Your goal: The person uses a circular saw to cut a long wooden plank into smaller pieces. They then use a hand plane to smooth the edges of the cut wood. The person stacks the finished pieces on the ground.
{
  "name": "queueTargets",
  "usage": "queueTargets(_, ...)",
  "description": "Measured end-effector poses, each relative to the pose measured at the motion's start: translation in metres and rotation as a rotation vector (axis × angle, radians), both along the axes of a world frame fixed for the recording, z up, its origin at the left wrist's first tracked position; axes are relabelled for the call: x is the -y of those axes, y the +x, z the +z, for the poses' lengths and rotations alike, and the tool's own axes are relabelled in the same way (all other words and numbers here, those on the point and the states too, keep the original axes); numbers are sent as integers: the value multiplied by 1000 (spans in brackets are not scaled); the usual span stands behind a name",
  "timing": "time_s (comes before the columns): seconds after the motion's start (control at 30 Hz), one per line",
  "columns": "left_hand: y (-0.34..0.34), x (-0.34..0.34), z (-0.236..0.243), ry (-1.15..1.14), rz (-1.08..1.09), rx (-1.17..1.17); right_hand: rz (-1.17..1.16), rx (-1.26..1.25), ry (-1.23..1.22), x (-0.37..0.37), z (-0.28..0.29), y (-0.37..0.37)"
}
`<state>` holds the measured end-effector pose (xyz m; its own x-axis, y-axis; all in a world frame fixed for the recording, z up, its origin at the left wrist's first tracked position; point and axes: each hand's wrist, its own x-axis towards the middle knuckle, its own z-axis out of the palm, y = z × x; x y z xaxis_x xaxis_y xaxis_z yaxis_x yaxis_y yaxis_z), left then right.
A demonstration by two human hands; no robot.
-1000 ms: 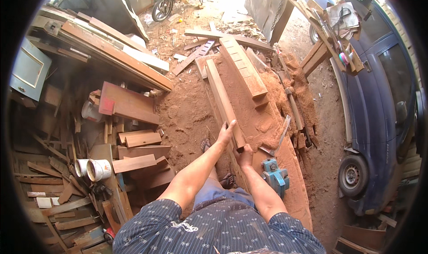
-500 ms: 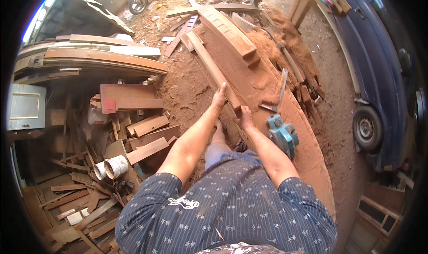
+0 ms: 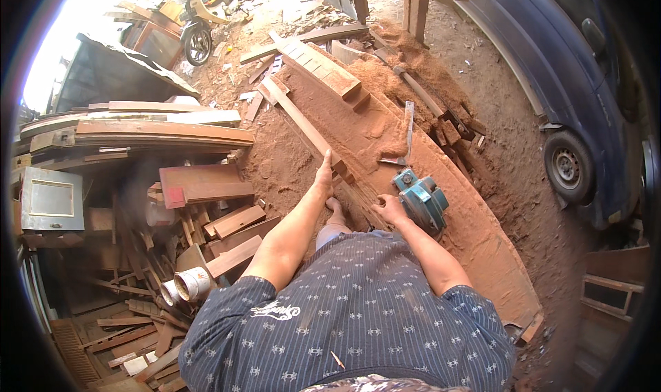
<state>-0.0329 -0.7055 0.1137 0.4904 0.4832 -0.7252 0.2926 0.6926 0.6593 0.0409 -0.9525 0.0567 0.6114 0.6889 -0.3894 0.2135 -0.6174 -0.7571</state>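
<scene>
A long narrow wooden plank (image 3: 303,123) lies on a broad board (image 3: 475,234) covered in red sawdust. My left hand (image 3: 323,176) rests flat against the near end of the plank, fingers pointing away. My right hand (image 3: 387,208) lies on the board's surface just left of a teal electric planer (image 3: 421,200); it touches the wood and holds nothing that I can see. A bare foot (image 3: 334,206) shows between my arms.
A stepped stack of wood blocks (image 3: 329,72) lies at the plank's far end. Offcuts and planks (image 3: 206,185) pile up on the left beside a metal tin (image 3: 187,284). A blue vehicle (image 3: 585,103) stands at right, a motorbike (image 3: 196,30) far back.
The view has tilted and swung left, bringing my torso more into the frame. My left hand stays at the plank's near end; my right hand has shifted off the plank toward the planer.
</scene>
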Motion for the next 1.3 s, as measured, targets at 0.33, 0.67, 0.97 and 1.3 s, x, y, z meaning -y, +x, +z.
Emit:
queueTargets(0.33,-16,-12,-14,108,40,-200,-12,110,136,35,-6,15)
queueTargets(0.67,-35,-12,-1,127,172,-249,-71,-60,198,36,0,40)
queueTargets(0.97,-17,-46,-26,776,62,-390,208,82,-6,-50,-7,15)
queueTargets(1.3,17,-92,-8,872,115,-266,172,292,113,-142,-17,-13)
